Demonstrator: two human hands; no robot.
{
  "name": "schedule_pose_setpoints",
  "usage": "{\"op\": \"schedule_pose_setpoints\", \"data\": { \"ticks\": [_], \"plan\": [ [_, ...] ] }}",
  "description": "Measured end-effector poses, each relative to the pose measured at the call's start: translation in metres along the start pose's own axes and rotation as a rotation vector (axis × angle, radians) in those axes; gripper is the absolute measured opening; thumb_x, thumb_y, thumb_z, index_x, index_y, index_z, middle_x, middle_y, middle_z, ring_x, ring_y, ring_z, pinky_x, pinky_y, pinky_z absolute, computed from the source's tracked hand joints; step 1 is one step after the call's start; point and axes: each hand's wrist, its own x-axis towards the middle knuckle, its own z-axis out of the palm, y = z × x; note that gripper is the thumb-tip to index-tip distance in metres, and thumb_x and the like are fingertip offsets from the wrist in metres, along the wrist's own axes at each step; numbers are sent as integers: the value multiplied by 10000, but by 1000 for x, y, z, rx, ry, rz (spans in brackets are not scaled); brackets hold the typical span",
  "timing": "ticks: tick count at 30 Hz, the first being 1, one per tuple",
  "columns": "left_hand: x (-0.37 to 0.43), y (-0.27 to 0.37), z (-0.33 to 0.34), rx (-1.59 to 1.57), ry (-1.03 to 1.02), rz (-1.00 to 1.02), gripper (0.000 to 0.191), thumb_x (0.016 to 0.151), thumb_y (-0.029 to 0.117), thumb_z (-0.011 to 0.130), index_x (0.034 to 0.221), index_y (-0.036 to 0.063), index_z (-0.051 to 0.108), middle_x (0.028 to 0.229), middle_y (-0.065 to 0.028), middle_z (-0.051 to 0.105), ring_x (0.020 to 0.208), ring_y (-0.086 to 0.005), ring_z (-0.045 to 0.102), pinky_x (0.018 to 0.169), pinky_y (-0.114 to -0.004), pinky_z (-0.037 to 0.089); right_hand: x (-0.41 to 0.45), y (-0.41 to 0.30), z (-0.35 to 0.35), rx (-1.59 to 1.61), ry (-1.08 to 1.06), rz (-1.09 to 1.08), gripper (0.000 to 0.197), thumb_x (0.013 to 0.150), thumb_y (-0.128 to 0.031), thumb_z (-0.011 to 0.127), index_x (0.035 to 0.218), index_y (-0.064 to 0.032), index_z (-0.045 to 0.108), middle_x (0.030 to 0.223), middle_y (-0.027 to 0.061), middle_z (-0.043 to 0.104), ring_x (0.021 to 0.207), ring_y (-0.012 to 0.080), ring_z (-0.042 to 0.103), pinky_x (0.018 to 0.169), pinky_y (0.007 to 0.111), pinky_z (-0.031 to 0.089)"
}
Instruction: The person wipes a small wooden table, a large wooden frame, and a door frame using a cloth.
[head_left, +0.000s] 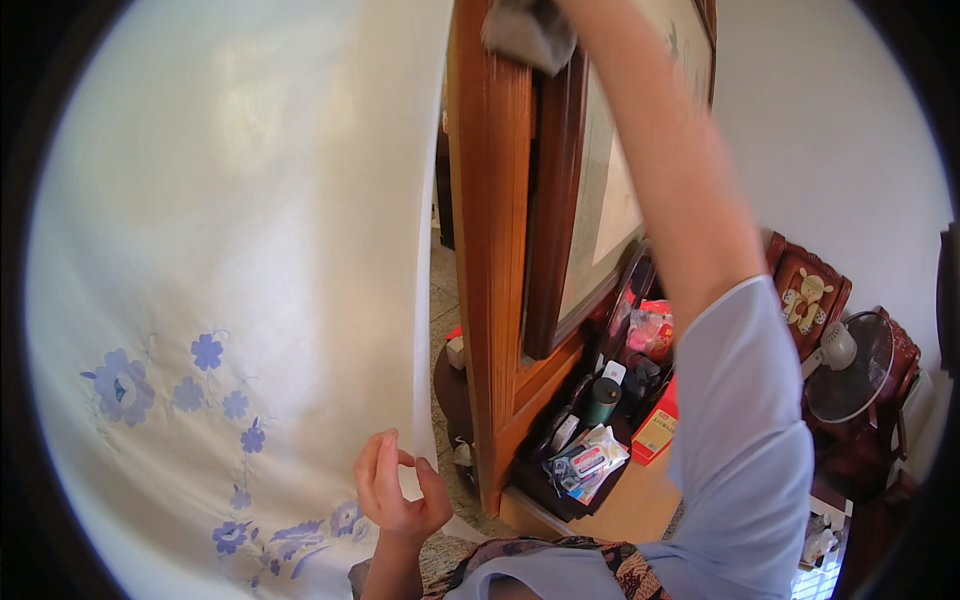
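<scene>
My left hand (399, 491) is raised low in the view, its fingers curved and apart from the thumb, holding nothing. Beside it hangs a white curtain (337, 247) with blue flower patterns. My right arm reaches up to the top edge. At its end a blurred grey cloth or glove (529, 34) lies against the upper part of a wooden door frame (491, 247); my right hand is covered or cut off there, so its fingers cannot be made out. Just right of the frame hangs a picture in a dark wooden frame (556, 202).
Below the picture, a dark wooden seat (532, 487) holds wipes packets (589, 459), a green canister (602, 400) and a red bag (651, 330). A red box (655, 433) is beside it. An electric fan (851, 367) stands at the right by carved wooden furniture.
</scene>
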Motion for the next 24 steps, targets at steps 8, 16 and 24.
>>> {"op": "schedule_pose_setpoints", "data": {
  "ticks": [8, 16, 24],
  "plan": [
    [2, -15, 7, -41, 2, -21, 533, 733, -80, 562, 1262, -92, 498, 1083, -229, 601, 814, -284, 579, 745, -372, 495, 77, 27, 11, -470, 21, -474, 368, 798, -85, 657, 1160, -86, 589, 1190, 209, 601, 1105, 357, 584, 917, 425, 492],
    [8, -23, 20, -54, -13, -80, 515, 739, -53, 581, 1247, -95, 509, 1102, -232, 586, 843, -284, 577, 752, -375, 496, -67, 27, -22, -381, -225, -538, 379, 715, 107, 618, 1077, 42, 525, 1114, 215, 551, 1036, 390, 549, 874, 445, 485],
    [34, -15, 43, -181, -32, 31, 478, 743, -24, 583, 1213, -105, 545, 1122, -269, 560, 967, -383, 585, 817, -415, 506, -343, 40, -111, -217, -549, -433, 232, 711, -97, 637, 943, -89, 633, 1254, 215, 548, 1190, 384, 536, 876, 457, 463]
  ]
}}
